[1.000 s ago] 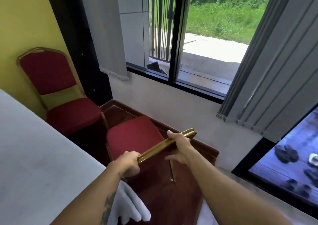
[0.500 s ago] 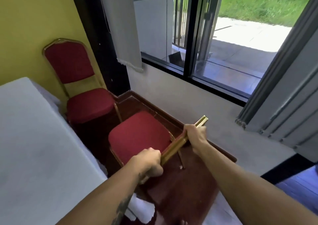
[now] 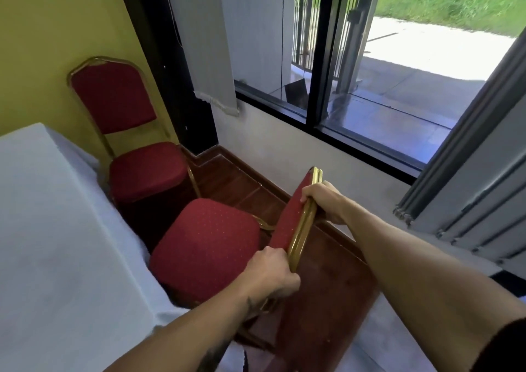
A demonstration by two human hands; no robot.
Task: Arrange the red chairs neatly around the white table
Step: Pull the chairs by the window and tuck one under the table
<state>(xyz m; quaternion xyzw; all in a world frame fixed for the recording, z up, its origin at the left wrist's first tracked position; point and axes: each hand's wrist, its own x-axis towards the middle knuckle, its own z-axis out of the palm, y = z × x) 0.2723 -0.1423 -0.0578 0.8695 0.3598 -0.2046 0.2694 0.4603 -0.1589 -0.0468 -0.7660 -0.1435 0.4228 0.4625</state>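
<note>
Both hands, left hand [image 3: 271, 275] and right hand [image 3: 323, 202], clamp the near chair's gold backrest rail [image 3: 303, 223], probably to steer its seat [image 3: 205, 243] beside the white table [image 3: 57, 243]; another red chair [image 3: 136, 144] stands at the corner.

This looks like a function or meeting room, of the kind found in a hotel or hall. Two red-upholstered banquet chairs with gold metal frames, one [image 3: 133, 132] against the yellow wall [image 3: 48, 44] and one [image 3: 207, 246] nearer, stand along the edge of a bench draped in a white cloth [image 3: 51, 243]. Grey vertical blinds [image 3: 478, 189] hang at a wide dark-framed window [image 3: 321, 58] that looks onto a paved walk and grass, and the floor [image 3: 336, 300] is dark polished wood with a matching skirting.
</note>
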